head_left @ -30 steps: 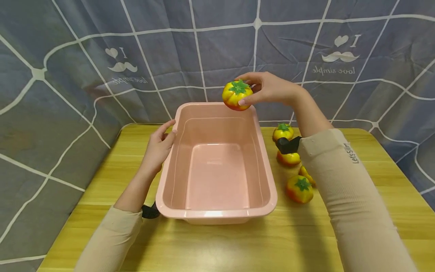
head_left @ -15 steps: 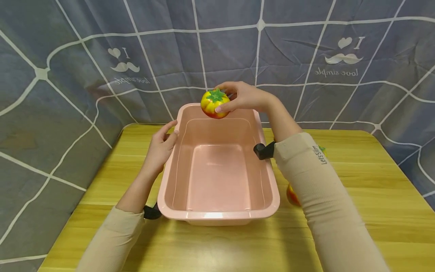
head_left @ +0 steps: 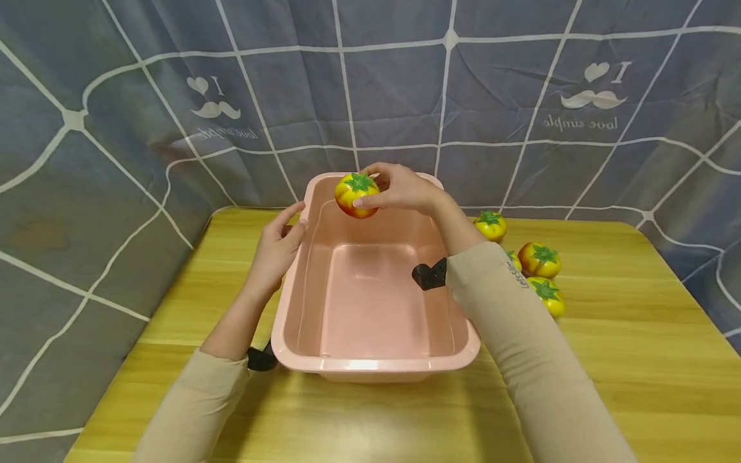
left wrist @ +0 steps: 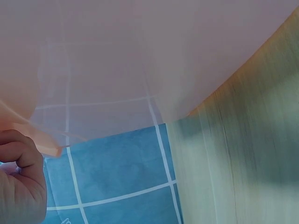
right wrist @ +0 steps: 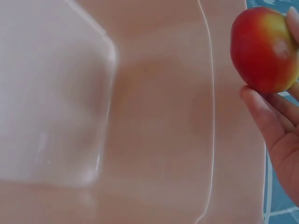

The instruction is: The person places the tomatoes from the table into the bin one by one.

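Note:
A deep pink plastic basin (head_left: 376, 364) stands on the wooden table. My left hand (head_left: 274, 251) grips its left rim, thumb and fingers at the edge; in the left wrist view that hand (left wrist: 23, 182) shows curled fingers by the basin's corner. Over the basin's far end, my right hand (head_left: 405, 188) holds a yellow-and-red tomato (head_left: 356, 195) with a green leafy top, pinched between thumb and fingers. From below, the right wrist view shows the tomato's smooth red underside (right wrist: 261, 51), apart from the basin's walls. Nothing lies on the visible basin floor.
Several similar tomatoes (head_left: 539, 259) sit on the table (head_left: 625, 347) right of the basin, some partly behind the right sleeve (head_left: 521, 341). A grey-blue curtain with white lines (head_left: 393, 96) hangs behind the table and along its left side.
My right hand has carried the tomato left and down, from above the basin's far right corner to over its far end. The left hand stays on the rim.

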`<state>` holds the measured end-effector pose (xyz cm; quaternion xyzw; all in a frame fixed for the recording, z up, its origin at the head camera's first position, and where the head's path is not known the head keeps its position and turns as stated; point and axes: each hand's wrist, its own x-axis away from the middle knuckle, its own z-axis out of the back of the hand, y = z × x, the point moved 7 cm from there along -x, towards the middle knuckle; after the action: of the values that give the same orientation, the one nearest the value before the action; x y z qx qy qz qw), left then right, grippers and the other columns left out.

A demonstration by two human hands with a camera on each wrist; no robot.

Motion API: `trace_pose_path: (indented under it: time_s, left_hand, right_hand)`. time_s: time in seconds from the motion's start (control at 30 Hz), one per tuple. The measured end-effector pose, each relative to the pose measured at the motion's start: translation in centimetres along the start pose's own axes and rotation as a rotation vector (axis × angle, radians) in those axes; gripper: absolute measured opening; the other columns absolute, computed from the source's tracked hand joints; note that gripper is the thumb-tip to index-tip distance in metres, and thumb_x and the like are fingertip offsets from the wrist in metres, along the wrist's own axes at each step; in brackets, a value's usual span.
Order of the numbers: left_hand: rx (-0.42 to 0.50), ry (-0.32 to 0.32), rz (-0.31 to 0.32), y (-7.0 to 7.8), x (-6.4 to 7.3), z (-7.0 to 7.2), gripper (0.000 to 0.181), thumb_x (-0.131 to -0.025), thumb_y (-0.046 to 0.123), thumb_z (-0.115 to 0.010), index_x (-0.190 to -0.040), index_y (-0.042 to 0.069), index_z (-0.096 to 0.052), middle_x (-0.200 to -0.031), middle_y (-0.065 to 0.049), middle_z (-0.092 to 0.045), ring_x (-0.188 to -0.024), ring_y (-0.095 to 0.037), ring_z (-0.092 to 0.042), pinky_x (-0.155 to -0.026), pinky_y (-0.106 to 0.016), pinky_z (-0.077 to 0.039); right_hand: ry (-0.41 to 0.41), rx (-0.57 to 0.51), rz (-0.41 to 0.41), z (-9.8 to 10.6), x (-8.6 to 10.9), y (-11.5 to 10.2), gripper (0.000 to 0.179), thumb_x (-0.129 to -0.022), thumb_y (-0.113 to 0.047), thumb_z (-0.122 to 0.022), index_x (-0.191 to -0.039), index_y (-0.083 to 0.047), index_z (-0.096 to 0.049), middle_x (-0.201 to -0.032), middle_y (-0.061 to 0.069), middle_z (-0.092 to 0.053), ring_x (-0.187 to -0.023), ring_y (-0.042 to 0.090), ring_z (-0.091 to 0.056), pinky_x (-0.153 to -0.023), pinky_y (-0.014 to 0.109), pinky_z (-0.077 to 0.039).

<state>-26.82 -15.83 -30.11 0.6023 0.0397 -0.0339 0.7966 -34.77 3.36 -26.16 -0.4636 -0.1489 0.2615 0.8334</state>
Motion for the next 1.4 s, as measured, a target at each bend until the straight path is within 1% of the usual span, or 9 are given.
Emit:
trace_pose_path:
  time_s: [0.13,0.37,0.6,0.77,0.9,1.07,1.2,1.3,1.4]
  left_hand:
    - [0.007,-0.002,-0.007,0.2,0.0,0.1,0.045,-0.098,0.021,-0.045,-0.141,0.008,-0.041,-0.092,-0.023,-0.057,-0.065,-0.012,-0.06,-0.057,-0.023,-0.055]
    - [0.007,0.003,-0.01,0.3,0.1,0.0,0.045,-0.098,0.019,-0.046,-0.14,0.007,-0.042,-0.09,-0.021,-0.057,-0.065,-0.01,-0.057,-0.057,-0.021,-0.053]
    - [0.02,-0.005,-0.011,0.2,0.2,-0.2,0.045,-0.097,0.019,-0.046,-0.14,0.007,-0.042,-0.09,-0.024,-0.056,-0.066,-0.011,-0.058,-0.057,-0.02,-0.053]
    - [0.033,-0.014,-0.007,0.1,0.3,-0.1,0.046,-0.098,0.021,-0.045,-0.142,0.007,-0.039,-0.095,-0.025,-0.056,-0.067,-0.013,-0.06,-0.057,-0.022,-0.055]
    - [0.036,-0.011,-0.007,0.0,0.2,-0.1,0.046,-0.098,0.021,-0.045,-0.142,0.007,-0.039,-0.096,-0.024,-0.056,-0.066,-0.012,-0.06,-0.057,-0.022,-0.055]
    - [0.024,-0.022,-0.014,0.0,0.1,-0.1,0.047,-0.098,0.022,-0.045,-0.143,0.007,-0.038,-0.096,-0.024,-0.056,-0.068,-0.015,-0.061,-0.058,-0.023,-0.055]
    - [0.017,-0.019,-0.016,0.0,0.2,0.0,0.048,-0.098,0.023,-0.045,-0.143,0.007,-0.038,-0.098,-0.025,-0.056,-0.069,-0.015,-0.061,-0.058,-0.022,-0.055]
    - [0.028,-0.008,-0.016,0.0,0.2,0.0,0.047,-0.098,0.021,-0.045,-0.142,0.007,-0.039,-0.099,-0.028,-0.056,-0.069,-0.014,-0.06,-0.058,-0.021,-0.054]
    - [0.033,-0.007,-0.01,0.0,0.2,-0.2,0.046,-0.098,0.02,-0.045,-0.142,0.007,-0.039,-0.098,-0.028,-0.056,-0.068,-0.013,-0.06,-0.058,-0.021,-0.054]
  right_hand:
    - [-0.033,0.052,-0.015,-0.2,-0.1,0.1,0.055,-0.08,-0.026,-0.071,-0.126,-0.005,-0.049,-0.118,0.011,-0.056,-0.106,0.021,-0.053,-0.09,0.031,-0.047]
    - [0.012,0.31,-0.011,0.4,-0.1,0.1,0.055,-0.086,-0.038,-0.063,-0.129,-0.007,-0.051,-0.121,0.012,-0.057,-0.109,0.023,-0.055,-0.093,0.033,-0.045]
    - [0.061,0.278,0.062,2.2,1.0,-2.5,0.051,-0.085,-0.033,-0.065,-0.129,-0.009,-0.053,-0.119,0.01,-0.059,-0.109,0.022,-0.056,-0.096,0.034,-0.044]
    - [0.089,0.248,0.082,5.2,3.1,-4.6,0.053,-0.086,-0.03,-0.065,-0.132,-0.01,-0.05,-0.125,0.01,-0.055,-0.113,0.023,-0.053,-0.099,0.038,-0.042]
    - [0.152,0.261,0.074,8.2,5.6,-4.8,0.055,-0.086,-0.03,-0.064,-0.134,-0.01,-0.048,-0.127,0.011,-0.054,-0.113,0.024,-0.05,-0.098,0.045,-0.041]
    - [0.239,0.273,0.01,11.7,9.6,-2.4,0.055,-0.088,-0.032,-0.063,-0.136,-0.012,-0.047,-0.128,0.014,-0.052,-0.114,0.025,-0.049,-0.095,0.048,-0.04]
    - [0.248,0.275,-0.078,13.5,12.6,0.6,0.057,-0.089,-0.031,-0.061,-0.139,-0.012,-0.043,-0.133,0.016,-0.047,-0.118,0.028,-0.045,-0.095,0.05,-0.038]
    - [0.257,0.292,-0.134,14.4,14.8,2.9,0.057,-0.09,-0.03,-0.06,-0.141,-0.011,-0.04,-0.134,0.017,-0.045,-0.117,0.025,-0.045,-0.093,0.041,-0.042]
    - [0.286,0.327,-0.19,15.1,17.1,5.2,0.057,-0.091,-0.03,-0.06,-0.141,-0.011,-0.04,-0.133,0.016,-0.045,-0.11,0.014,-0.047,-0.083,0.024,-0.043]
